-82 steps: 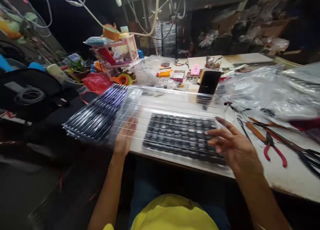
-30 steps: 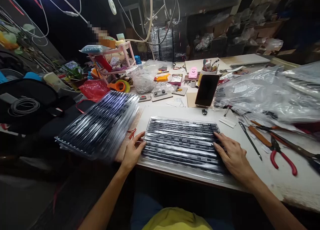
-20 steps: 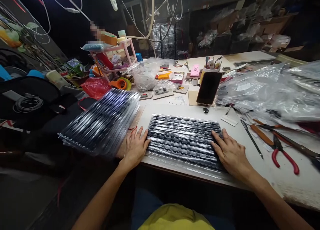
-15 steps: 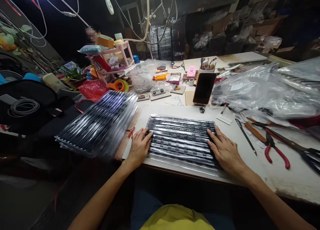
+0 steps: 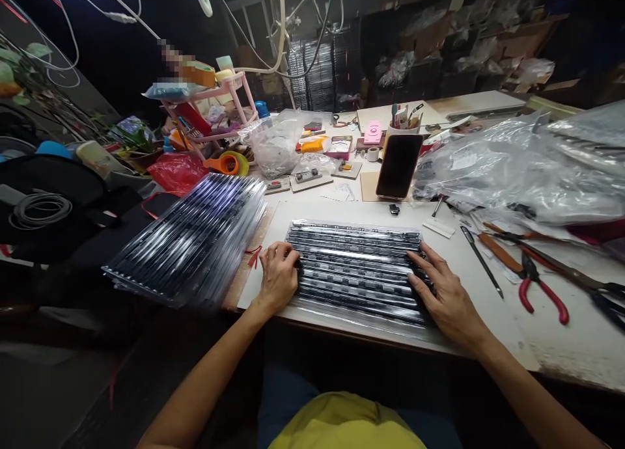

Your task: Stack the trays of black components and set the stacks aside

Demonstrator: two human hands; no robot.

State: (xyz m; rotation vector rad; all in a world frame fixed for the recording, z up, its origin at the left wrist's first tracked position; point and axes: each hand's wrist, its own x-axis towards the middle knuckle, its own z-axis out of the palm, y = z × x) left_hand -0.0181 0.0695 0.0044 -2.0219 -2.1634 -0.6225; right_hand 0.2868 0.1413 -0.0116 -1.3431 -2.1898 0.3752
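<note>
A clear plastic tray [image 5: 359,273] with rows of long black strips lies flat on the white work board in front of me. My left hand [image 5: 279,276] is at its left edge, fingers curled against the rim; the fingertips are partly hidden. At the opposite edge is my right hand [image 5: 446,299], its fingers stretched and apart, with the fingertips resting on the ends of the strips. To the left, a stack of similar trays [image 5: 190,234] lies at an angle, nearest to my left hand.
A phone [image 5: 399,166] stands upright behind the tray. On the right lie a black pen-like tool [image 5: 481,260], red-handled pliers [image 5: 541,293] and large scissors [image 5: 571,273]. Clear plastic bags [image 5: 508,163] are heaped behind them. A pink rack [image 5: 209,97] stands at the back left.
My left hand's fingers have gone from stretched flat on the tray's edge to curled against it. My right hand's fingers have shifted slightly. The view has moved a little.
</note>
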